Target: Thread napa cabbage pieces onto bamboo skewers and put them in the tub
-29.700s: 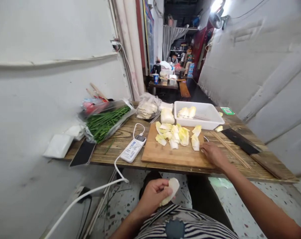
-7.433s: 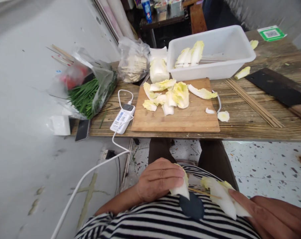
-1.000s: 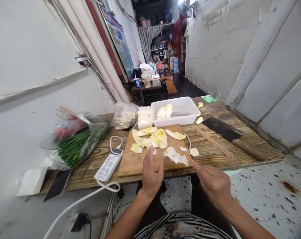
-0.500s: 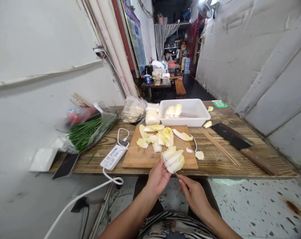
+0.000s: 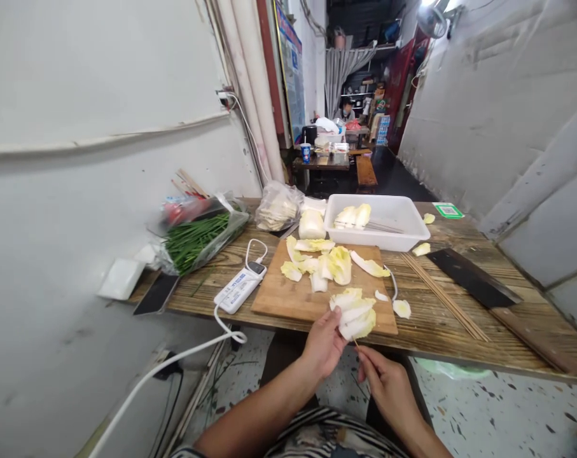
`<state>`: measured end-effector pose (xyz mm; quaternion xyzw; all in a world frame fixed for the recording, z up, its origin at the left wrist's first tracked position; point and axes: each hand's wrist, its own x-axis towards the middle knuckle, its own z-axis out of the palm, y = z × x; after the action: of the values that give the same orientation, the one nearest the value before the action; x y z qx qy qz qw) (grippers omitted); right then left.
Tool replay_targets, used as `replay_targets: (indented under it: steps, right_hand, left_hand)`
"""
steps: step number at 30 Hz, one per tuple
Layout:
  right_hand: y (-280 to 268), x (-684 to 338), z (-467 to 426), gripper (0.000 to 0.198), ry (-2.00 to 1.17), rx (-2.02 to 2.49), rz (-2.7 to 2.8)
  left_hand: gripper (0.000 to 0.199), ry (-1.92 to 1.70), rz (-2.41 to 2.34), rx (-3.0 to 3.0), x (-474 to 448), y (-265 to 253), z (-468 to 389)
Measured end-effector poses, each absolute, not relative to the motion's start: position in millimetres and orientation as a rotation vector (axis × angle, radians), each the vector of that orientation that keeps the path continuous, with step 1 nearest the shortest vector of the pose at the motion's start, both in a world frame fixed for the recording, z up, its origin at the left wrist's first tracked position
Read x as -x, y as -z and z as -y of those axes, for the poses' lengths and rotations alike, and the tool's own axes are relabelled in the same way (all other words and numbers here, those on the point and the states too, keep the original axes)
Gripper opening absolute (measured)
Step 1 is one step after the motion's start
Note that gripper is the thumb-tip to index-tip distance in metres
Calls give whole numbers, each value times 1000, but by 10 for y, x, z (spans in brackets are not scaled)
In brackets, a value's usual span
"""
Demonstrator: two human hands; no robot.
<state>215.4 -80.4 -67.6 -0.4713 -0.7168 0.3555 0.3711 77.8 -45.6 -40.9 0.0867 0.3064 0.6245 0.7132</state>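
Several pale napa cabbage pieces (image 5: pixel 352 315) are gathered in a bunch over the front edge of the wooden cutting board (image 5: pixel 278 299). My left hand (image 5: pixel 325 343) is closed on the bunch from its left side, thumb on top. A thin bamboo skewer (image 5: pixel 355 342) runs out of the bunch's lower end, and my right hand (image 5: pixel 381 372) pinches it between thumb and fingers. Loose cabbage leaves (image 5: pixel 340 264) lie on the board beyond the bunch. In the white plastic tray (image 5: pixel 415 238) behind the board, more cabbage pieces (image 5: pixel 352 216) sit on skewers.
A cleaver (image 5: pixel 474 277) and loose bamboo skewers (image 5: pixel 448 299) lie on the right of the wooden table. On the left are a power bank (image 5: pixel 240 289) with a white cable, and bagged green chives (image 5: pixel 197 238). A person (image 5: pixel 348 111) sits far back.
The camera view has swung a little to the left, so everything appears shifted right. Both hands keep their hold on the cabbage bunch and skewer, with little visible movement between them.
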Motion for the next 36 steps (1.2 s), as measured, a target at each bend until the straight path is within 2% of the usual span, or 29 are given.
replay_targets:
  steps: [3,6,10,12,21,28,34,36]
  right_hand:
    - [653,-2210,798,34,-862,1218,1795]
    - [602,-2347,814,31,-789,1243,1739]
    - [545,-2581,857,30,-719,1332,1643]
    - [527,-2664,872,32,-736,1366,1586]
    - [413,-2715,950,37,-852,1389,1394]
    - [405,-2764,963,31,-830,1333,1478]
    - [342,-2702,948,28,-790,1276,1465]
    - [354,-2704,956,27,-783,1266,1464]
  left_hand:
    - [31,-1356,-747,-363,-754,356,466]
    - [36,-1385,-1017,-726,-612,348,455]
    - [22,-1462,-1624,-1614,-254,422,330]
    - [19,-1457,-1727,-1828,-93,446,210]
    - [27,-1347,-1818,-2027,-12,376,-268]
    - [22,-1279,-1902,-2049,80,339,-425]
    - [44,-1103,-1803,-2173,67,279,-412]
    - [42,-1085,-1739,-2209,38,271,-405]
